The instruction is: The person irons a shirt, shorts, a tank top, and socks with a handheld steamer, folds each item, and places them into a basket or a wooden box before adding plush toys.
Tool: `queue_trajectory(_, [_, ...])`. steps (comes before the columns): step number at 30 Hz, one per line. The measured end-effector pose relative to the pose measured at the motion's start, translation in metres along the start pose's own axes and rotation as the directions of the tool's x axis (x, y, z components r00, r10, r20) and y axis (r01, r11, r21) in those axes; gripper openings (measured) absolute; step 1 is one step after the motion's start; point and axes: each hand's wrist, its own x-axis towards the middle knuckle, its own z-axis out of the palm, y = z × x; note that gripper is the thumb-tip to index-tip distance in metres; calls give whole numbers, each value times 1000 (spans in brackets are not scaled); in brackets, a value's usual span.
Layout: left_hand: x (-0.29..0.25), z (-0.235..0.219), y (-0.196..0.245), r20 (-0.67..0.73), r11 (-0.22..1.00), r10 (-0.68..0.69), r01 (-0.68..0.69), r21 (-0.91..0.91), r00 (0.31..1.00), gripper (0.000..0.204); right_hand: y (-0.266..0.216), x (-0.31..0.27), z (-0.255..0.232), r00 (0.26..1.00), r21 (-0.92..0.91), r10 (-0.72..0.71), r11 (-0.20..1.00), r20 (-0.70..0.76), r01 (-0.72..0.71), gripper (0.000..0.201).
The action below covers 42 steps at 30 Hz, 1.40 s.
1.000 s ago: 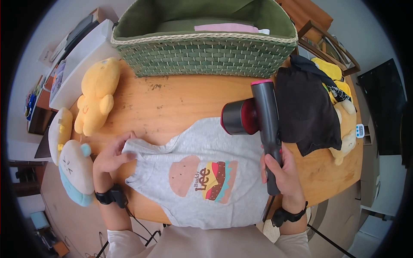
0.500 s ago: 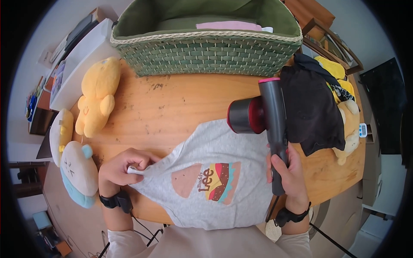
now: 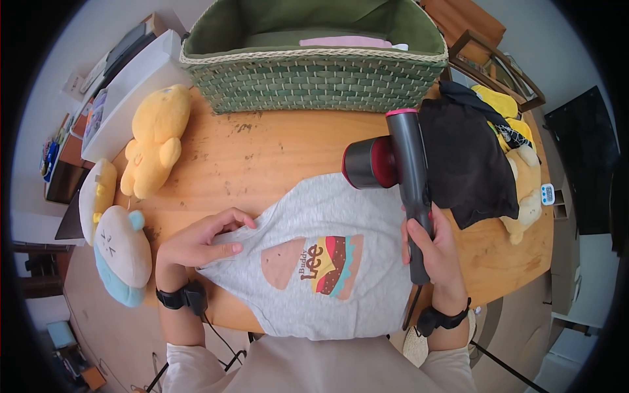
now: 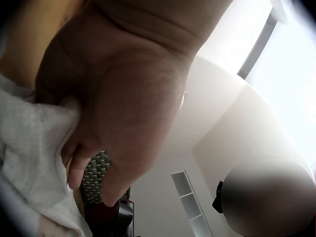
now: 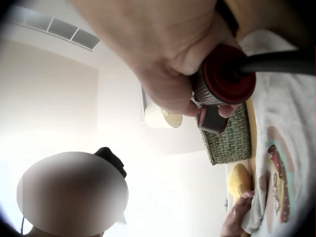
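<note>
A light grey sleeveless top (image 3: 373, 209) with a burger print lies spread over the front of the table. My left hand (image 3: 203, 241) is at its left end, thumb extended over the fabric and fingers loosely straight by the upper edge. In the left wrist view a raised fold of the top (image 4: 34, 133) partly covers the thumb and fingers. My right hand (image 3: 432, 252) grips the handle of a dark grey hair-dryer-shaped appliance (image 3: 413, 164) with a red-trimmed round head. It is held over the top's right side, head pointing left; its cord (image 5: 281, 63) leaves the handle's end.
A green woven basket (image 3: 314, 82) with pink cloth inside stands at the back. Yellow (image 3: 154, 141) and white-and-blue (image 3: 121, 245) plush toys sit on the left. Dark folded clothes (image 3: 465, 164) and a cream plush (image 3: 524, 190) lie on the right.
My left hand gripped and bunched the top's left end half a second ago; its fingers have since straightened. The right hand keeps hold of the appliance, with little movement.
</note>
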Motion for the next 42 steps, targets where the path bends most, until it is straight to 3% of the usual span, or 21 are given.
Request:
queue_trajectory(10, [5, -9, -4, 105, 993, 79, -69, -94, 991, 43, -7, -8, -3, 998, 26, -10, 1000, 67, 9, 35])
queue_trajectory(14, [1, -12, -5, 130, 987, 50, -28, -161, 990, 43, -3, -7, -2, 999, 56, 2, 998, 45, -5, 36])
queue_trajectory(17, [0, -14, -10, 116, 980, 12, 12, -201, 993, 44, -3, -4, -1, 1000, 54, 7, 998, 26, -9, 37])
queue_trajectory(22, [2, -16, -10, 115, 994, 62, -51, -101, 991, 43, 1, 0, -5, 997, 89, 40, 995, 58, -45, 37])
queue_trajectory(25, [0, -13, -12, 92, 983, 22, -5, -185, 996, 42, 2, 1, -3, 999, 89, 40, 995, 22, -42, 36])
queue_trajectory(29, [2, -14, -9, 99, 985, 37, -20, -170, 994, 42, 0, 3, -4, 999, 109, 34, 993, -12, -33, 36])
queue_trajectory(32, [1, -15, -8, 88, 979, -27, 44, -197, 996, 43, 3, 2, -5, 999, 115, 41, 993, 3, -41, 36])
queue_trajectory(42, [-1, -10, -14, 23, 976, -1, 6, -218, 1000, 43, 1, -1, -2, 1000, 81, 4, 997, 28, -7, 41])
